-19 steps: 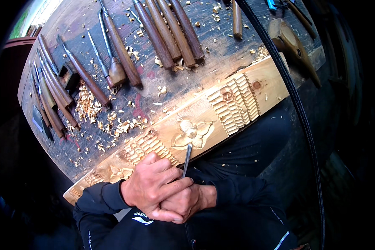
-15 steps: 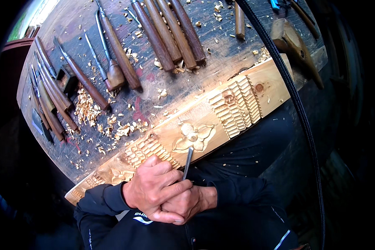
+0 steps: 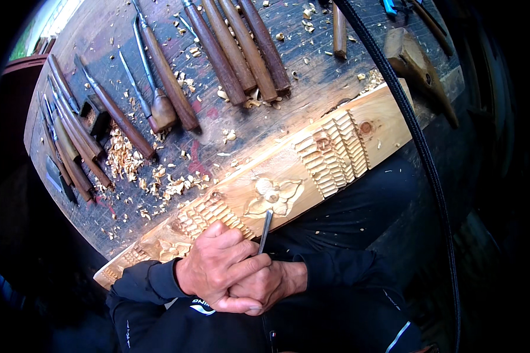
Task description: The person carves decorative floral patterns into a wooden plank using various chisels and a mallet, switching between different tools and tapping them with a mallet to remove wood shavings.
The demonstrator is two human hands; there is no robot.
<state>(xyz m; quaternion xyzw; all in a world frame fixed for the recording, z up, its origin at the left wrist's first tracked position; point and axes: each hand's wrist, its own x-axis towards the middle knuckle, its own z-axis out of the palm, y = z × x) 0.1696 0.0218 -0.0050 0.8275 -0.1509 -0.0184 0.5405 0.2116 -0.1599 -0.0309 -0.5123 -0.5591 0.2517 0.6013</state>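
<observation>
My left hand (image 3: 215, 267) is closed over my right hand (image 3: 264, 286), and both are wrapped round a carving chisel (image 3: 265, 233). Only its metal shank shows; the handle is hidden inside my fingers. The blade slants up and away, and its tip touches the lower petal of a carved flower (image 3: 272, 199). That flower stands in low relief on a long pale wooden board (image 3: 388, 117), which runs from lower left to upper right. Rows of stepped grooves (image 3: 334, 152) are cut on either side of the flower. Part of another carving (image 3: 172, 249) shows beside my left sleeve.
Wood-handled carving tools (image 3: 235, 53) lie in groups across the dark workbench (image 3: 229, 150). Curled shavings (image 3: 123, 156) are scattered among them. A wooden mallet (image 3: 415, 65) rests beyond the board's right end. A black braided cable (image 3: 418, 138) hangs across the right side of the view.
</observation>
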